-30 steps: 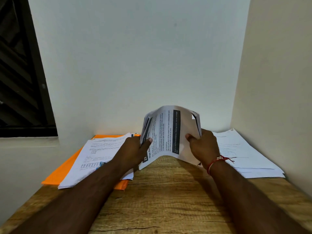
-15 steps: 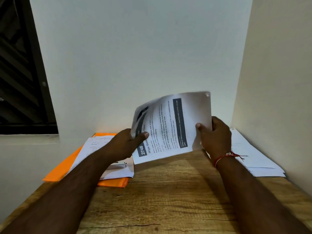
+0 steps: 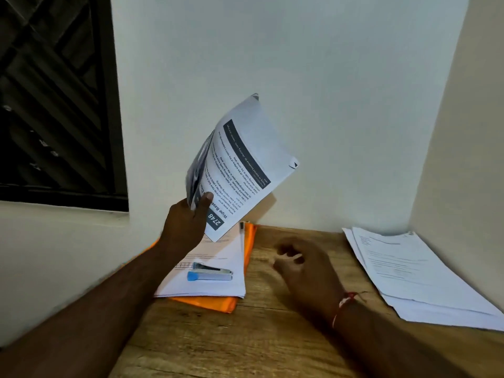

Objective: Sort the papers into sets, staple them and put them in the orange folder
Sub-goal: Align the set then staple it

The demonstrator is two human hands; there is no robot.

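My left hand (image 3: 188,222) grips a set of printed papers (image 3: 240,165) by its lower corner and holds it raised above the desk, tilted to the right. My right hand (image 3: 305,266) hovers over the wooden desk (image 3: 245,336) with loosely curled fingers, holding nothing; it is blurred. The orange folder (image 3: 218,302) lies flat at the left of the desk under a stack of white sheets (image 3: 212,285). A silver stapler with a blue end (image 3: 210,273) rests on that stack. Another pile of white papers (image 3: 414,274) lies at the right.
White walls close in the desk at the back and on the right. A dark window with a grille (image 3: 54,99) is at the upper left above a ledge. Bare wood shows between the two piles.
My right hand has let go of the printed set and dropped toward the desk. My left hand has lifted the set higher and to the left. The stapler has come into view.
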